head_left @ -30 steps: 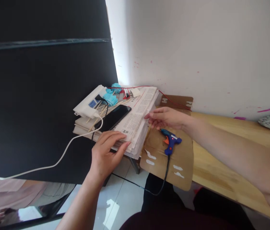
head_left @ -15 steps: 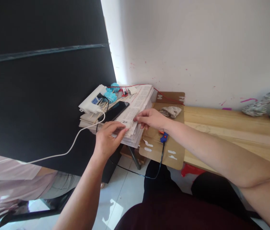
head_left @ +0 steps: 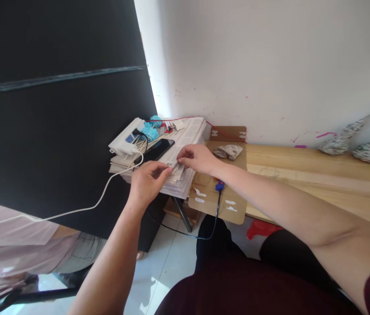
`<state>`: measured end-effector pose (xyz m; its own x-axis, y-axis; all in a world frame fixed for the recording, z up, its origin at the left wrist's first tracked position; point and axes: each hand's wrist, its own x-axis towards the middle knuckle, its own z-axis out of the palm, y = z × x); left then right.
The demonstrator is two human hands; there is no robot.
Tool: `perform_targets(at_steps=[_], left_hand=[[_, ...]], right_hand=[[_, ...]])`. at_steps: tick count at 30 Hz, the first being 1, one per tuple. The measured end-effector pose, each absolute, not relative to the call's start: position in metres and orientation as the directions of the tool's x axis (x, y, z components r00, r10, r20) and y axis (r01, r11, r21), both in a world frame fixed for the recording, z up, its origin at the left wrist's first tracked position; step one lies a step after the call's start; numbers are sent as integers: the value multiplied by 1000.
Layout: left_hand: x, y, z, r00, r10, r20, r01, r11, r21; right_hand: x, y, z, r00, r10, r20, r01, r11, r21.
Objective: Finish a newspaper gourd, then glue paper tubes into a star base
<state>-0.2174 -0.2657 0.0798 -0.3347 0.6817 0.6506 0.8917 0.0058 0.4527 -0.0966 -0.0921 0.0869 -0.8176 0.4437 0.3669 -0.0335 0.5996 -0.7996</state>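
The right hand (head_left: 198, 158) has moved from the newspaper stack's (head_left: 189, 131) side edge to beside the left hand (head_left: 146, 181), so both meet over its near end, left of the glue gun (head_left: 219, 186). Fingers curl inward; whether either pinches paper, I cannot tell.

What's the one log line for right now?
left hand: at papers | right hand: beside left, at papers | phone: on papers | glue gun: on cardboard, partly hidden

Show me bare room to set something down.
Bare: the bench between cardboard, wall, woven pieces and right forearm. Crowded: paper stack, under phone, power strip, left hand and right hand; cardboard, under rag and glue gun.
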Motion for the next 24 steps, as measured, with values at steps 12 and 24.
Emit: perform_targets(at_steps=[12,24], left_hand=[[-218,-265,78,-360,655,664,891,31,453],[-218,-265,78,-361,652,666,894,37,447]], right_hand=[[-101,-78,80,-792,-40,609,-165,975,-150],[-101,-72,75,-787,-149,598,-226,973,-56]])
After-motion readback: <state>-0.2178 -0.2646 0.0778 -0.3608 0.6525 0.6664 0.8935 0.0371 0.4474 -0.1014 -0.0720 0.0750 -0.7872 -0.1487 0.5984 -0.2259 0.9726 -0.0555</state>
